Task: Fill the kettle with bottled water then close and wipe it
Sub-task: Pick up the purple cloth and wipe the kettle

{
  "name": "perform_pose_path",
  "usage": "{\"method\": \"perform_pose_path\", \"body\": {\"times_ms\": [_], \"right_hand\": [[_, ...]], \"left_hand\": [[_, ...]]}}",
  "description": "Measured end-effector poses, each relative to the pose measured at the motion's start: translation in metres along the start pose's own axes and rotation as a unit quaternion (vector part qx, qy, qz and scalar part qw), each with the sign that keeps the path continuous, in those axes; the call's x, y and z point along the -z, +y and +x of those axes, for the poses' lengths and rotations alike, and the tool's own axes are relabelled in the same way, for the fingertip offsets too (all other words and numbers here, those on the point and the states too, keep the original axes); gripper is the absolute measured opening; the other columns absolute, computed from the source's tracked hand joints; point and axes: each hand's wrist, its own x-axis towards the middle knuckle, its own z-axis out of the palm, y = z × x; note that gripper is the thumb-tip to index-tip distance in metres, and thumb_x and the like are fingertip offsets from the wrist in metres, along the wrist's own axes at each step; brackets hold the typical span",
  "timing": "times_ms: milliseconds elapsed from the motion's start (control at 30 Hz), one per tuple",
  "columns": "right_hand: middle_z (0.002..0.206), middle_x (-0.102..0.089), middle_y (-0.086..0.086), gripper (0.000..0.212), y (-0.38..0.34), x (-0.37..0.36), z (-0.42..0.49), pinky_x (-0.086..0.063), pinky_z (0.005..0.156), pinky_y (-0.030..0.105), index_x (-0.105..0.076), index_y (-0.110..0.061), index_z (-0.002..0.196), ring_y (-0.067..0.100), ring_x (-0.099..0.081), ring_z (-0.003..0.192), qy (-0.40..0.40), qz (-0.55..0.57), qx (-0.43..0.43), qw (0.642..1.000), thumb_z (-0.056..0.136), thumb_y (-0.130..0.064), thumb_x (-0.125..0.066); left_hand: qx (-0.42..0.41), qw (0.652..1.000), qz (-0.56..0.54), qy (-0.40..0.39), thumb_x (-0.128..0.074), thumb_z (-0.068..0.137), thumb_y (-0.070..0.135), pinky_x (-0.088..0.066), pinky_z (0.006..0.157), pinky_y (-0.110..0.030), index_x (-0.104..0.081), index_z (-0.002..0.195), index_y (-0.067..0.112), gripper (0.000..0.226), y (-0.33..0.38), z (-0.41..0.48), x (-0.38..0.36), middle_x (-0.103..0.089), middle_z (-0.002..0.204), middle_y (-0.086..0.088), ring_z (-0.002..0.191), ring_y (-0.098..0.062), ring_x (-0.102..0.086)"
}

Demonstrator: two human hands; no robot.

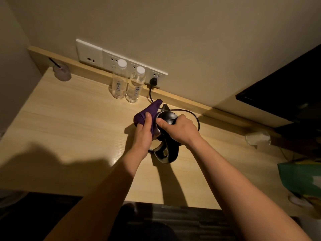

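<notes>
Over at the far left of the counter (57, 122) there was a small cloudy holder (61, 73) with a dark stick in it, nothing to do with the job. Next along, against the back ledge, stood two water bottles (127, 82), both capped and touching each other (couldn't really tell how much was left in either, the light was pretty dim).

Then the action: the left hand (145, 131) had its grip closed around a bunched purple cloth (146, 113), pressed against the left side of the kettle (166, 134). The kettle sat near the middle of the counter, lid down, its cord (192, 115) running back to the wall plug (153, 81). The right hand (180, 129) was clamped over the lid, thumb on top, holding the thing steady.

So I'd say this was the wiping step, filling and closing looked done. Next move probably calls for working the cloth round the body toward the spout and handle while the right hand keeps it from sliding.

Far right, a crumpled clear wrapper (258, 138) and a green bag (302, 178).
</notes>
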Motion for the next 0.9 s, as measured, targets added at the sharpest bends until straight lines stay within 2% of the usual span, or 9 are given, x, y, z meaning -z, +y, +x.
{"method": "perform_pose_path", "body": {"times_ms": [67,133,233,367,467,567,700,833,900], "right_hand": [[0.108,-0.069,0.01,0.092,-0.001,0.003,-0.001,-0.065,0.078,0.045,-0.052,-0.008,0.125,0.028,-0.07,0.091,-0.014,0.016,0.0,1.0,0.076,-0.085,-0.063],[0.112,-0.067,0.011,0.092,-0.003,0.007,-0.002,-0.066,0.076,0.045,-0.049,-0.008,0.128,0.03,-0.07,0.094,-0.026,0.026,-0.002,0.999,0.077,-0.082,-0.065],[0.115,-0.067,0.013,0.09,-0.005,0.011,-0.004,-0.066,0.071,0.042,-0.047,-0.006,0.13,0.031,-0.071,0.094,-0.036,0.029,-0.003,0.999,0.08,-0.078,-0.067],[0.12,-0.066,0.014,0.092,-0.005,0.011,-0.006,-0.066,0.076,0.046,-0.046,-0.006,0.134,0.032,-0.07,0.098,-0.036,0.03,-0.001,0.999,0.081,-0.077,-0.067],[0.124,-0.063,0.014,0.092,-0.006,0.011,-0.008,-0.065,0.08,0.048,-0.044,-0.005,0.137,0.033,-0.068,0.103,-0.037,0.036,-0.002,0.999,0.082,-0.075,-0.067],[0.126,-0.063,0.014,0.093,-0.006,0.011,-0.009,-0.065,0.081,0.048,-0.043,-0.006,0.138,0.033,-0.068,0.105,-0.038,0.032,-0.003,0.999,0.082,-0.075,-0.067],[0.123,-0.065,0.013,0.093,-0.006,0.01,-0.009,-0.065,0.081,0.048,-0.045,-0.006,0.136,0.032,-0.069,0.103,-0.036,0.038,-0.003,0.999,0.08,-0.077,-0.067],[0.119,-0.067,0.011,0.093,-0.005,0.008,-0.008,-0.065,0.082,0.048,-0.046,-0.007,0.135,0.031,-0.069,0.1,-0.029,0.04,0.0,0.999,0.079,-0.077,-0.068],[0.116,-0.068,0.011,0.093,-0.005,0.008,-0.008,-0.065,0.081,0.048,-0.048,-0.007,0.134,0.03,-0.071,0.097,-0.029,0.036,0.003,0.999,0.078,-0.079,-0.068]], "left_hand": [[-0.006,0.999,-0.029,0.017,-0.049,0.077,0.089,-0.054,0.108,-0.048,-0.055,0.148,0.023,0.097,-0.013,-0.003,-0.004,-0.07,0.134,-0.006,0.124,-0.024,-0.067],[-0.011,0.998,-0.038,0.047,-0.048,0.069,0.098,-0.048,0.114,-0.052,-0.049,0.152,0.028,0.109,-0.025,-0.009,-0.009,-0.063,0.144,-0.004,0.131,-0.023,-0.061],[-0.012,0.996,-0.044,0.075,-0.046,0.064,0.103,-0.04,0.12,-0.053,-0.042,0.156,0.036,0.114,-0.036,-0.021,-0.019,-0.05,0.157,-0.003,0.143,-0.024,-0.05],[0.013,0.994,-0.05,0.101,-0.043,0.053,0.108,-0.036,0.122,-0.054,-0.037,0.159,0.03,0.132,-0.045,-0.035,-0.03,-0.044,0.16,-0.009,0.145,-0.028,-0.045],[0.031,0.991,-0.074,0.104,-0.042,0.062,0.101,-0.035,0.122,-0.053,-0.038,0.16,0.031,0.12,-0.05,-0.046,-0.038,-0.044,0.16,-0.008,0.146,-0.028,-0.044],[0.033,0.984,-0.119,0.128,-0.051,0.065,0.089,-0.042,0.116,-0.046,-0.04,0.159,0.029,0.112,-0.049,-0.049,-0.047,-0.049,0.155,-0.008,0.14,-0.027,-0.05],[0.052,0.968,-0.177,0.169,-0.06,0.067,0.083,-0.045,0.115,-0.053,-0.045,0.154,0.022,0.107,-0.045,-0.031,-0.045,-0.056,0.145,-0.011,0.131,-0.03,-0.058],[0.066,0.967,-0.19,0.158,-0.061,0.073,0.075,-0.046,0.114,-0.053,-0.05,0.144,0.016,0.092,-0.05,-0.021,-0.029,-0.061,0.142,-0.014,0.127,-0.032,-0.062],[0.068,0.967,-0.203,0.138,-0.058,0.078,0.067,-0.047,0.114,-0.052,-0.051,0.149,0.017,0.086,-0.048,-0.013,-0.018,-0.066,0.14,-0.013,0.126,-0.031,-0.064]]}}
